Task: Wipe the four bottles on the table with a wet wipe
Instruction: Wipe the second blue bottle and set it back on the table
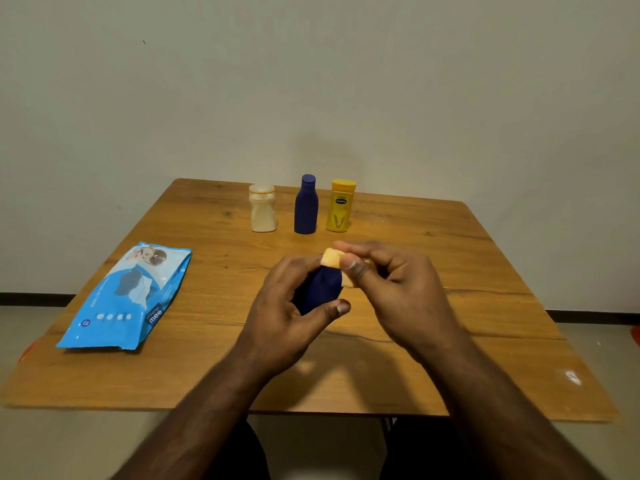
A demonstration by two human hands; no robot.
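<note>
Both forearms reach in over the wooden table [450, 358]. Left hand [284, 306] has its fingers and thumb curled round a small dark blue bottle [320, 287], lifted and tilted in front of the person. Right hand [391, 282] pinches a folded pale wet wipe [331, 257] against the bottle's upper end, thumb and forefinger closed tight on it. So the wiping of this bottle looks to be the step in hand. Well behind, three more stand upright in a row: a cream squat plastic bottle [263, 209], a tall dark blue bottle [306, 206] and a yellow lotion bottle [340, 206]. A blue wet-wipe packet [128, 299] lies off to the left. Next, I'd judge, the wipe must travel down the body while the left grip turns it.
</note>
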